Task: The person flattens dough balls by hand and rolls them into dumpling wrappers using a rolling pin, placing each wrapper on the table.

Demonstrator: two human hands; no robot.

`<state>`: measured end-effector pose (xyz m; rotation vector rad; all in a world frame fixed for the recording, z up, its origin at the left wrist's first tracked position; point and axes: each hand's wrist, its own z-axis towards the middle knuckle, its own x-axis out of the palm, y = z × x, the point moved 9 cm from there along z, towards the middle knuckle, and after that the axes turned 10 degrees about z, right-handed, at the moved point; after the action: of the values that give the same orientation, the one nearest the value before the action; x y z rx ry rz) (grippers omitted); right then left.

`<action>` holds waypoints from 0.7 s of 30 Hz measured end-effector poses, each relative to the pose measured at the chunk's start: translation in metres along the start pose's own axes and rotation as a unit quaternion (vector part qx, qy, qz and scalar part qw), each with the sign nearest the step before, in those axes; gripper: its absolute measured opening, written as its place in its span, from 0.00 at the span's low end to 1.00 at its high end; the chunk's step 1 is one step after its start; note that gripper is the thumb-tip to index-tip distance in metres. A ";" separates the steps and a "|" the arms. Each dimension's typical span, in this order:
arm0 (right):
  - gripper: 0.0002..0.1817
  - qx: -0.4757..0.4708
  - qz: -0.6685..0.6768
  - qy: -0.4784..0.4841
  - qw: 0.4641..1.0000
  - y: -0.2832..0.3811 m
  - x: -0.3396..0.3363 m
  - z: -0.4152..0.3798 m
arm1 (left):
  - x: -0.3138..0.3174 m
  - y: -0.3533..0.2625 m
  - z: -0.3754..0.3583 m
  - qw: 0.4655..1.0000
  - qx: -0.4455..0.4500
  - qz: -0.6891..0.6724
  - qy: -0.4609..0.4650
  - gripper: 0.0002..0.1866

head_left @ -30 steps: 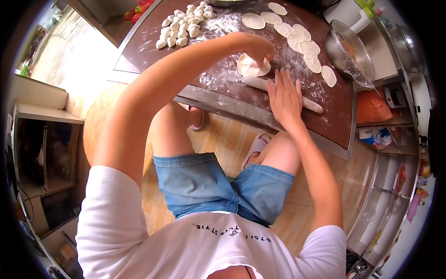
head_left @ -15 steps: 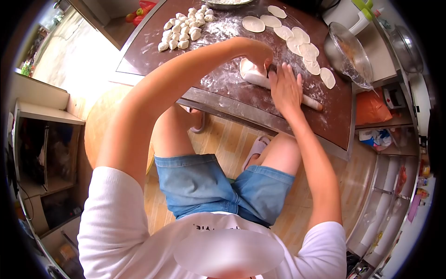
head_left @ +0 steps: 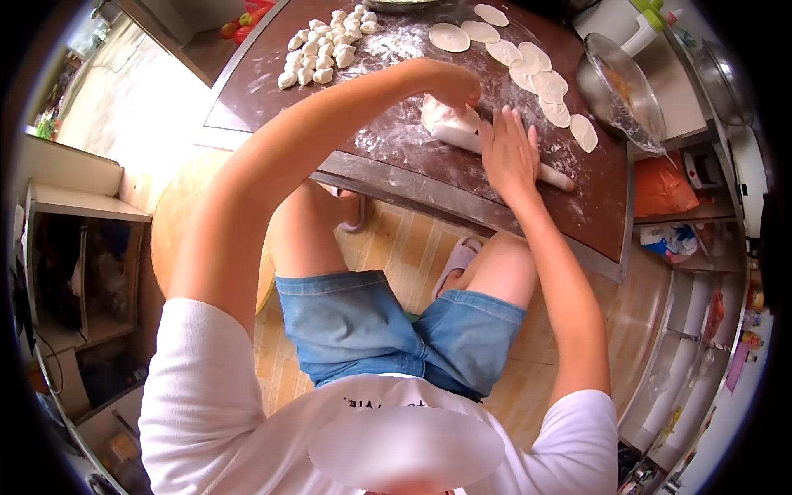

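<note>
My left hand (head_left: pixel 456 87) curls down at the left end of the rolling pin, its bent fingers closed on a piece of dough (head_left: pixel 436 114). The floured rolling pin (head_left: pixel 555 176) lies slantwise on the table, its bare end sticking out to the right. Across its middle rests my right hand (head_left: pixel 509 155), flat, with fingers stretched out and pointing away from me. Flat round dough wrappers (head_left: pixel 550 86) lie beyond my hands, some overlapping. To the left sits a cluster of small dough pieces (head_left: pixel 322 51).
Flour dusts the brown table (head_left: pixel 396 169). A metal bowl (head_left: pixel 619 87) with plastic film stands at its right side, and part of another dish (head_left: pixel 402 4) shows at the far edge. A round wooden stool (head_left: pixel 177 202) is at left; shelves (head_left: pixel 689 247) flank the right.
My left hand has shifted slightly left and away from my right hand. The right hand stays flat on the rolling pin, with its fingers moved a little.
</note>
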<state>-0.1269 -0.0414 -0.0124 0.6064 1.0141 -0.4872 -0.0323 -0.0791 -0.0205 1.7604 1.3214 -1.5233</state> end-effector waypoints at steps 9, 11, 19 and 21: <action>0.27 0.012 0.008 -0.021 1.000 -0.010 0.004 0.017 | -0.008 0.001 -0.007 0.998 0.005 -0.031 -0.061 0.16; 0.28 0.052 -0.022 0.008 0.998 -0.024 0.009 0.042 | -0.006 0.001 -0.002 0.999 -0.007 -0.013 -0.047 0.18; 0.27 -0.008 0.082 0.023 0.996 0.029 -0.028 -0.051 | -0.004 -0.002 -0.003 0.998 -0.002 -0.066 -0.016 0.17; 0.27 -0.006 0.065 0.012 0.998 0.022 -0.021 -0.040 | -0.001 0.001 -0.005 0.996 0.002 -0.087 -0.018 0.16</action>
<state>-0.1477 0.0039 -0.0039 0.6640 0.9933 -0.3594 -0.0289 -0.0755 -0.0181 1.6475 1.4871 -1.6425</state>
